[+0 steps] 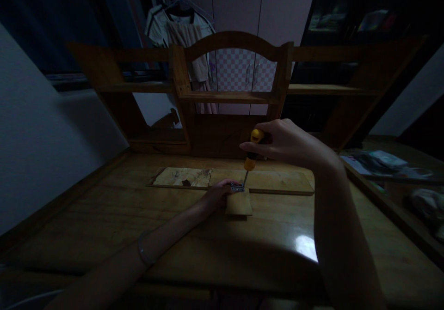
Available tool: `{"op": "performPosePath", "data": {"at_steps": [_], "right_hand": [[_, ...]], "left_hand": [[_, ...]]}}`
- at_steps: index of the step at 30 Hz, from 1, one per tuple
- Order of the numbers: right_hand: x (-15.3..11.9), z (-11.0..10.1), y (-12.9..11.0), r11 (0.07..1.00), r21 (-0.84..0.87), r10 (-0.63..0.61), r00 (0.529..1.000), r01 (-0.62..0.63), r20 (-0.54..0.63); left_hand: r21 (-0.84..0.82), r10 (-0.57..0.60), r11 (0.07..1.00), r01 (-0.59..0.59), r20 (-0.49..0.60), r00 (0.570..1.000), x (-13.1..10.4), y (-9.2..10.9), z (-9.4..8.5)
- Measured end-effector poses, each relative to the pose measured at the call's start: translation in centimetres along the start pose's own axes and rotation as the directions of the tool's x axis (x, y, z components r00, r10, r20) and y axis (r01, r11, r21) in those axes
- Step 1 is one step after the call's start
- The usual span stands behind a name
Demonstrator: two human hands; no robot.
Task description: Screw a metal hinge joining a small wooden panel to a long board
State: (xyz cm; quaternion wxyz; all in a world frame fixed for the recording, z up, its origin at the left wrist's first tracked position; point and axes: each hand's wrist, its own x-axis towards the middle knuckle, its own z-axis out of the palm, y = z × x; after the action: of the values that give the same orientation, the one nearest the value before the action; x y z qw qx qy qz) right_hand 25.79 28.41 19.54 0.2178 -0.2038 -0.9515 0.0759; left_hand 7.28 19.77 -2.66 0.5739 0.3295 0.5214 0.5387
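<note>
A yellow and black screwdriver [249, 163] is gripped at its handle by my right hand [282, 141], its shaft slanting down to a small metal hinge [237, 188]. The tip meets the hinge's right end, though the screw there is too small to make out. Under the hinge lies a small wooden block [239, 203]. My left hand [222, 193] closes on the left side of the hinge and block, its fingers partly hidden. Behind both hands a long wooden board [277, 180] lies across the desk, its left part rough and stained.
The wooden desk [138, 217] carries a shelf unit [229, 97] along its back edge. Clothes [187, 33] hang behind it, before a pale wardrobe [239, 9]. Papers and bags [385, 162] lie on a lower surface at the right. The room is dim.
</note>
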Motion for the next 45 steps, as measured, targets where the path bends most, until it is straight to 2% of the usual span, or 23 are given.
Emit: {"op": "performPosePath", "data": {"at_steps": [27, 45], "right_hand": [[0.17, 0.19, 0.25, 1.000, -0.005, 0.000, 1.000, 0.000, -0.001], [0.47, 0.70, 0.19, 1.000, 0.006, 0.019, 1.000, -0.019, 0.004]], "left_hand": [[-0.003, -0.032, 0.999, 0.032, -0.064, 0.997, -0.28, 0.75, 0.66], [-0.021, -0.012, 1.000, 0.011, -0.044, 0.999, 0.58, -0.11, 0.11]]}}
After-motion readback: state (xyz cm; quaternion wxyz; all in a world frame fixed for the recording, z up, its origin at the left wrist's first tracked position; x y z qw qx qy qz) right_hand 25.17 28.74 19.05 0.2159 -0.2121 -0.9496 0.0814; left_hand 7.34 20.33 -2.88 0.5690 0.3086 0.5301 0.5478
